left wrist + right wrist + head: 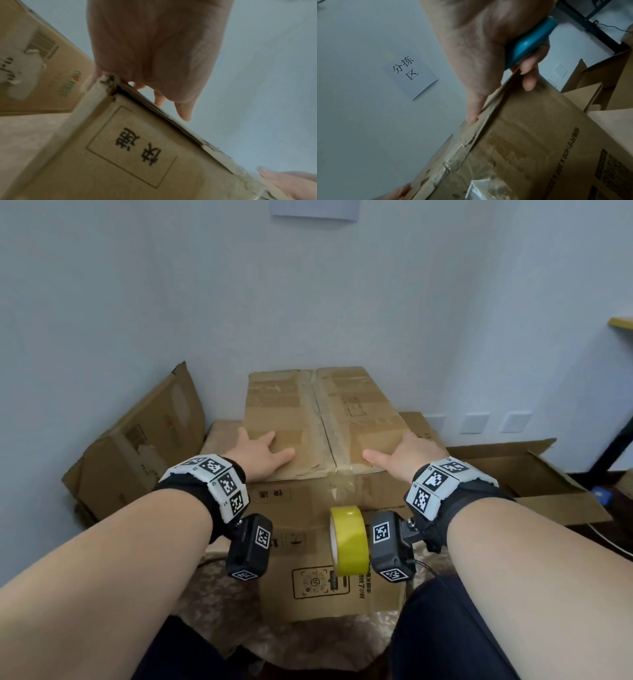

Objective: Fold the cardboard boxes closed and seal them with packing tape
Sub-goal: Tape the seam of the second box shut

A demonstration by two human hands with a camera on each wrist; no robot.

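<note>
Pale blue-grey wall (308, 296) behind, paper sign (411, 75) stuck on it, socket plates (474, 423) low at right. Patterned beige cloth (219, 594) underneath the boxes.

Closed cardboard box (315, 419) dead centre, standing on a flattened carton (329, 587) with printed panels. Top flaps folded shut, seam running away from the camera, covered by clear tape (320, 419); more clear tape wrinkled over the near edge, seen in the right wrist view.

Left hand (260, 453) flat on the top near the left front corner, fingers straight and spread, thumb pointing toward the seam. Wrist view confirms fingertips (184, 113) over the top edge, nothing gripped.

Right hand (400, 455) on the top near the right front corner, index and thumb extended on the cardboard. Outer fingers curled round a blue tool (529, 43) tucked in the palm; type of tool not readable.

Yellow tape roll (349, 539) standing on edge against the box front, just beside the right wrist camera, untouched by either hand.

Collapsed carton (137, 446) leaning on the wall at left. Open carton (534, 484) at right, flaps up.
</note>
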